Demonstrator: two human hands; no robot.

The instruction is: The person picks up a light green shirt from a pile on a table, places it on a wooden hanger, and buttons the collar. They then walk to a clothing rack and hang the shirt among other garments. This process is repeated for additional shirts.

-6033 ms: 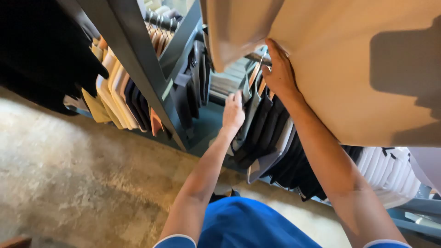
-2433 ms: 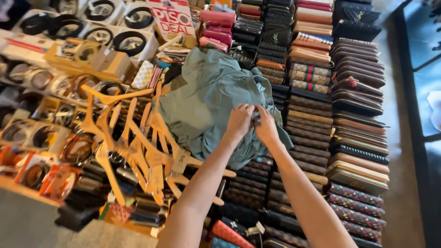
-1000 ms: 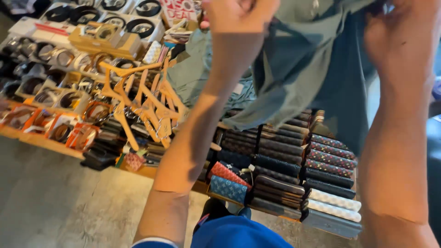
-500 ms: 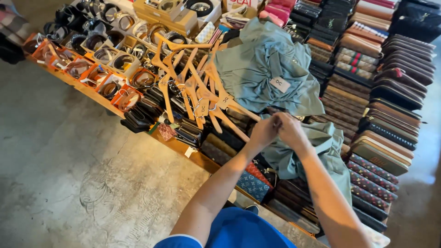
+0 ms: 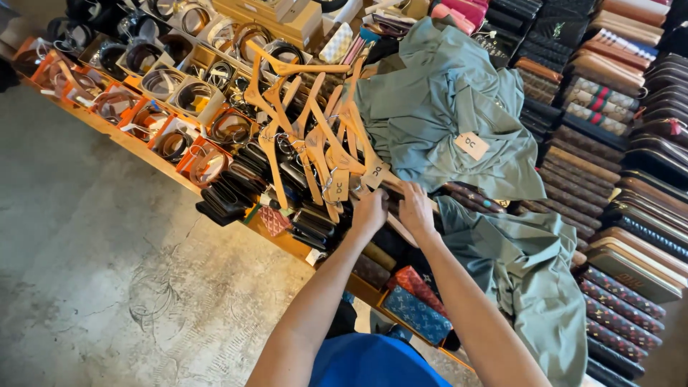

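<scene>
Wooden hangers (image 5: 315, 136) lie piled on the counter (image 5: 143, 147) just beyond both hands. Left hand (image 5: 370, 211) and right hand (image 5: 416, 208) curl their fingers onto the pile's near end; the grip itself is hidden. Green shirts (image 5: 444, 107) lie beside them.

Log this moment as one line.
left hand: on pile of pale wooden hangers | right hand: beside it | grey-green garment: on wallets
</scene>
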